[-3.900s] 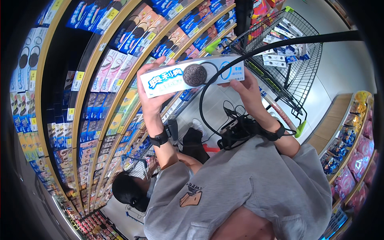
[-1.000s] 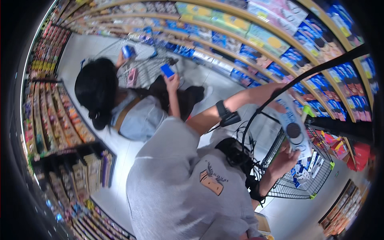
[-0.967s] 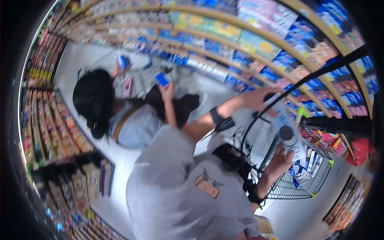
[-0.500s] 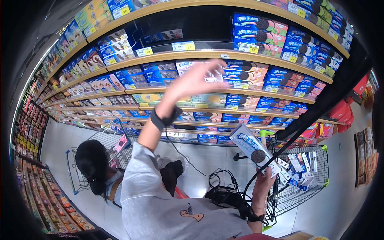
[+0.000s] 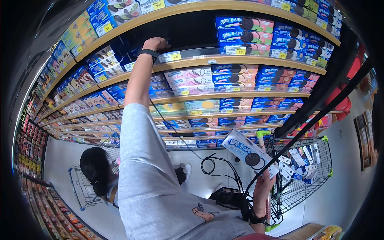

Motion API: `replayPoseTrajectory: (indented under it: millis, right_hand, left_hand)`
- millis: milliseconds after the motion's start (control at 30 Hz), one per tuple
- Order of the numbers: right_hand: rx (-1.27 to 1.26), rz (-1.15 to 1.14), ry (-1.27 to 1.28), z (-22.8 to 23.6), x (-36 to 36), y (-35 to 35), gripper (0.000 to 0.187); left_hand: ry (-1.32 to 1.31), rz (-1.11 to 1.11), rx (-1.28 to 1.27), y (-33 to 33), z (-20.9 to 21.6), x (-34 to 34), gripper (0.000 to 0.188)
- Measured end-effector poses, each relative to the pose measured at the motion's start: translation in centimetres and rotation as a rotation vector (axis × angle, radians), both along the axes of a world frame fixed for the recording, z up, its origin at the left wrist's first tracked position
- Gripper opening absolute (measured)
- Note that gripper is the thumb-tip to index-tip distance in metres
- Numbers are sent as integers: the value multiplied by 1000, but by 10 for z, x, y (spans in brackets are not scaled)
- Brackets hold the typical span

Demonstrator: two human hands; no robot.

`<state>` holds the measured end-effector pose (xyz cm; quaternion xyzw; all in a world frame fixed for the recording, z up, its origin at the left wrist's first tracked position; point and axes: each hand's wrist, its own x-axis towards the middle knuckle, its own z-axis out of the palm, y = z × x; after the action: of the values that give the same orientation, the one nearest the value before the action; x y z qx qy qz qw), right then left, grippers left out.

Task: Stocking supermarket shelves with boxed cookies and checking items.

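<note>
Bearing blue lettering (image 5: 239, 147), a white box (image 5: 249, 154) fills the right hand (image 5: 265, 182); the left hand (image 5: 157, 44), at the shelf (image 5: 188, 62), has a grip I cannot tell.

The held carton (image 5: 245, 153) is smooth card (the shirt (image 5: 154, 188), matt cloth).

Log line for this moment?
left hand: in dark gap above shelf edge, grasp unclear | right hand: holding white-and-blue biscuit box | cart: right of box, holding packages
</note>
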<state>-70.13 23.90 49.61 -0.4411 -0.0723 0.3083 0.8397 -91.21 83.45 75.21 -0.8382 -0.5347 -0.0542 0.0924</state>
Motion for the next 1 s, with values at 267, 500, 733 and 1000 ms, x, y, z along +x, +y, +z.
replayPoseTrajectory:
  millis: [267,500,733,1000]
  right_hand:
    - [56,27,-27,4,3,11,46]
    - [-11,40,-84,-12,7,6,46]
    - [30,81,-102,-3,3,13,46]
    - [13,105,-38,-12,8,17,46]
  left_hand:
    - [69,65,-15,-9,-7,7,45]
    - [-12,-19,82,-4,-21,-7,35]
    - [-114,-7,-41,-6,-12,-12,42]
    - [-319,-725,357,-116,-12,32,39]
